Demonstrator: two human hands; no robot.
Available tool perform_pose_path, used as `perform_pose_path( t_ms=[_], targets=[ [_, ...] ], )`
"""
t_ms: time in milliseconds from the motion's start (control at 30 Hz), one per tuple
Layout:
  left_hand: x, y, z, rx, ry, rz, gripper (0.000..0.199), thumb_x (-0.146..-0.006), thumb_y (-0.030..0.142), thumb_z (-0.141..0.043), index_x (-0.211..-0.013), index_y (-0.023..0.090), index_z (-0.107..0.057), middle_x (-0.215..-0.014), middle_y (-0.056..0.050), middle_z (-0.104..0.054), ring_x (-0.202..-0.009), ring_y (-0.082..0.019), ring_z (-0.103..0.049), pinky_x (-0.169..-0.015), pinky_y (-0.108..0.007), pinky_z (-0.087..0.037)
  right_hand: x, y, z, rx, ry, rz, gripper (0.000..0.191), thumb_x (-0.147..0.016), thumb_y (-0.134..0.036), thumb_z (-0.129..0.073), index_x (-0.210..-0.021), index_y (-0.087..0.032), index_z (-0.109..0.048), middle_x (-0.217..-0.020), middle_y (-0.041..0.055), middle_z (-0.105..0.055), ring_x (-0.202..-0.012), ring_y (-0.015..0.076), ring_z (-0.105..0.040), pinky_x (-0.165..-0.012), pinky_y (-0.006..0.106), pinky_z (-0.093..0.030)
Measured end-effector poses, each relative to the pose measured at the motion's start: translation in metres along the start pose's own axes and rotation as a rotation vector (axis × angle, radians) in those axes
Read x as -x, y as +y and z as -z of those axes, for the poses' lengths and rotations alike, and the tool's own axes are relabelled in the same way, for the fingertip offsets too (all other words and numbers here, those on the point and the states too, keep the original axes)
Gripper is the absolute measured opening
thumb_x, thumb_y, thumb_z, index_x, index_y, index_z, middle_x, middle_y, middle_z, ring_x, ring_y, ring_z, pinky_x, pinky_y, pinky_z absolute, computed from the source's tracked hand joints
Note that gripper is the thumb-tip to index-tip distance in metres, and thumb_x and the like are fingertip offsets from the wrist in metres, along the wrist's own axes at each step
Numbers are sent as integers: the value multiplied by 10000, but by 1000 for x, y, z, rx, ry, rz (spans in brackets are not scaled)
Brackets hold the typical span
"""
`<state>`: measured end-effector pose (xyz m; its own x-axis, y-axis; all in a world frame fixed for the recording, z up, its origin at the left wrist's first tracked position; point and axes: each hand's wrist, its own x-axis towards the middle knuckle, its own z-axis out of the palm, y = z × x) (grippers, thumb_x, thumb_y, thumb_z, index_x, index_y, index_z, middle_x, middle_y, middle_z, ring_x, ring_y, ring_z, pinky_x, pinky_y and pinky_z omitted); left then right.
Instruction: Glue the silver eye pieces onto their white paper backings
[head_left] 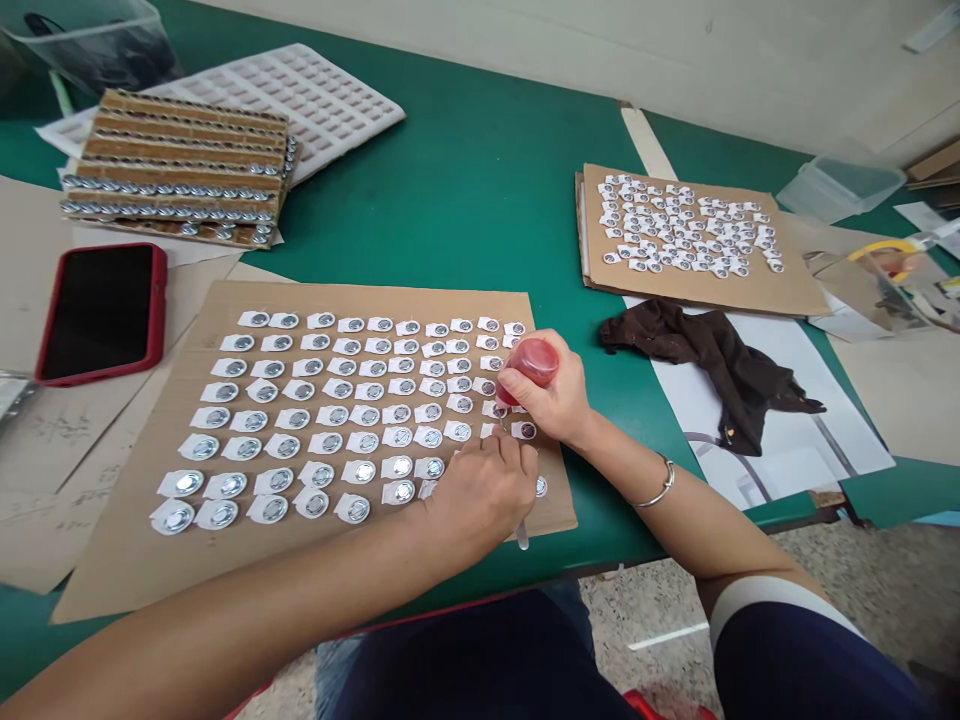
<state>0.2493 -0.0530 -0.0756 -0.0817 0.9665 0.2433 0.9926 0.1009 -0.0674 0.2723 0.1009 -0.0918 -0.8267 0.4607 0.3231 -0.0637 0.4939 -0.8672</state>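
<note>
My right hand (pixel 559 395) is wrapped round a red squeeze bottle (pixel 534 362), tilted with its lower end toward the cardboard. Just below it, my left hand (pixel 480 495) is closed in a pinch. The rounded end of a slim metal tool (pixel 523 537) sticks out under that hand; the rest is hidden by the fingers. Both hands work over the right side of a cardboard sheet (pixel 127 560). Rows of round silvery metal pieces (pixel 276 508) on small white tabs cover the sheet. My hands and forearm hide some pieces at the lower right.
A phone in a red case (pixel 105 312) lies left. Behind it are stacked corrugated cardboard (pixel 180 165) with metal pieces and a white gridded sheet (pixel 330 105). Another loaded cardboard (pixel 675 285), a dark cloth (pixel 705 355), clear tub (pixel 840 185) and yellow-handled scissors (pixel 885 248) are right.
</note>
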Motion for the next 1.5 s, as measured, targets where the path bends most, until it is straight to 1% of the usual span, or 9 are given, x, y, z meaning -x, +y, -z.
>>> perform_pose_path(
  t_ms=[133, 300, 467, 700, 800, 1000, 1267, 1367, 1500],
  targets=[
    [0, 0, 1, -2, -19, -2, 194, -728, -8, -346, -719, 127, -484, -656, -113, -553, -531, -226, -548, -459, -314, -438, 0, 1, 0, -11, -19, -18, 274, -726, -361, -677, -879, -220, -499, -783, 5, -636, -677, 155, -598, -646, 330, -477],
    [0, -1, 1, 28, -56, -3, 198, -733, -3, -341, -719, 129, -488, -651, -106, -550, -543, -228, -551, -464, -316, -443, 0, 1, 0, -12, 5, 0, 282, -726, -378, -678, -876, -221, -497, -773, 0, -635, -676, 153, -596, -650, 332, -477],
    [1, -2, 0, 26, -29, -3, 204, -735, -5, -341, -719, 121, -500, -673, -125, -571, -547, -230, -560, -468, -322, -460, -1, 1, 0, -1, 30, 15, 290, -722, -397, -682, -869, -220, -505, -764, -6, -628, -681, 146, -592, -648, 323, -476],
    [1, -2, -1, 23, -41, -10, 216, -740, -9, -342, -761, 101, -526, -761, -171, -612, -590, -245, -589, -490, -333, -479, -3, 2, 1, 20, 67, 52, 304, -712, -404, -690, -875, -216, -515, -793, -1, -632, -706, 143, -594, -666, 320, -477],
    [1, -2, -1, 26, -42, -10, 216, -752, -6, -344, -767, 97, -533, -746, -165, -611, -613, -253, -596, -502, -336, -482, -3, 3, 1, 20, 62, 53, 303, -718, -401, -685, -878, -213, -509, -805, 0, -634, -706, 141, -595, -672, 318, -478],
    [-1, -3, -1, 47, -89, -9, 212, -768, -5, -344, -757, 98, -529, -756, -162, -603, -621, -243, -588, -520, -337, -480, -3, 5, 2, 37, 63, 51, 313, -715, -403, -685, -882, -214, -500, -819, 8, -628, -712, 145, -590, -675, 323, -474],
    [-1, -4, 1, 58, -52, 5, 210, -738, -24, -340, -736, 126, -487, -704, -117, -569, -566, -225, -555, -493, -327, -462, -2, 6, 5, 80, 32, 19, 329, -722, -428, -667, -895, -215, -485, -835, 27, -639, -723, 162, -595, -673, 329, -483],
    [0, -4, 0, 47, -25, 5, 204, -735, -23, -346, -732, 132, -480, -682, -102, -555, -562, -224, -547, -486, -326, -461, -1, 6, 5, 72, 37, 33, 321, -720, -412, -674, -893, -215, -489, -826, 22, -635, -717, 159, -594, -662, 321, -474],
    [-1, -4, -1, 49, -24, 3, 198, -730, -22, -353, -723, 131, -480, -663, -92, -538, -565, -223, -543, -481, -323, -460, -1, 7, 6, 67, 38, 53, 311, -715, -388, -685, -889, -214, -493, -801, 11, -629, -691, 149, -589, -639, 308, -462]
  ],
)
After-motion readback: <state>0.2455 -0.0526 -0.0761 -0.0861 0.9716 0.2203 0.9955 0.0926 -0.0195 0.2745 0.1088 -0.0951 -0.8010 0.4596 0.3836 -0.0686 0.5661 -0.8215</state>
